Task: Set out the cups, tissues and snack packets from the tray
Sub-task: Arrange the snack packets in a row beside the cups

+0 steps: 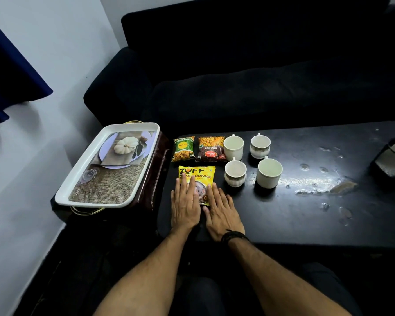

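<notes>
Hands flat on glossy yellow packet (pixel 196 176), ceramic cups (pixel 252 164)

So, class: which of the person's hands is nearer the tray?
Left. The left hand lies on the yellow packet, just right of the tray; the right hand lies farther right.

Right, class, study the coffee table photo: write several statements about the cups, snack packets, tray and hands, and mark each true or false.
1. Four cups stand on the black table. True.
2. The white tray holds two cups. False: no cups or packets are in it.
3. Both the left hand and right hand rest flat on the yellow packet. True.
4. The green packet lies right of the cups. False: it lies left of them, beside the red packet.
</notes>
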A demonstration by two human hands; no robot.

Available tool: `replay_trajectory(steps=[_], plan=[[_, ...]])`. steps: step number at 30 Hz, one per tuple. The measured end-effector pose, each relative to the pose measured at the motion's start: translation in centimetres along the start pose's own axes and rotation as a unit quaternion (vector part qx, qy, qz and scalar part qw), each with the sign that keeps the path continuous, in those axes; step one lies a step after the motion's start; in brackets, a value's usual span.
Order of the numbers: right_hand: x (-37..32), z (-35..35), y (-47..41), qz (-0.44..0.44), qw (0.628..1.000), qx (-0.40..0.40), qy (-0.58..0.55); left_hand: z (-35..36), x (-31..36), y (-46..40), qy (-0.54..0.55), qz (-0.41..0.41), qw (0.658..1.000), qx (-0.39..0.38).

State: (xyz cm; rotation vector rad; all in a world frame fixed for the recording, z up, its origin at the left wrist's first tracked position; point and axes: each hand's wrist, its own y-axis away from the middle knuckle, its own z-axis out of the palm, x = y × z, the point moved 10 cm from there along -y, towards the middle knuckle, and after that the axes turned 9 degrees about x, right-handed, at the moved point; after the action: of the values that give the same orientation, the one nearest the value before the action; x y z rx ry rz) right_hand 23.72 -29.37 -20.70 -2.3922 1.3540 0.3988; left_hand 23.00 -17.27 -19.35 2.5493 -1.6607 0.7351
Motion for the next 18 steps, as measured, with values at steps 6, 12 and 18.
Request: replay_trajectory(steps=[6, 12, 18], plan=[[0.0, 0.0, 0.1, 0.003, 1.000, 0.003, 0.001, 0.2, -0.1, -0.1, 0.010, 0.007, 1.000, 0.006], [0.3, 0.1, 0.0, 0.013, 1.000, -0.002, -0.007, -0.5, -0.2, 0.8, 0.040, 0.003, 0.999, 0.017], [0.7, -0.7, 0.9, 0.028, 0.999, -0.027, -0.019, -0.7, -0.6, 3.6, 0.111, -0.040, 0.989, -0.084]])
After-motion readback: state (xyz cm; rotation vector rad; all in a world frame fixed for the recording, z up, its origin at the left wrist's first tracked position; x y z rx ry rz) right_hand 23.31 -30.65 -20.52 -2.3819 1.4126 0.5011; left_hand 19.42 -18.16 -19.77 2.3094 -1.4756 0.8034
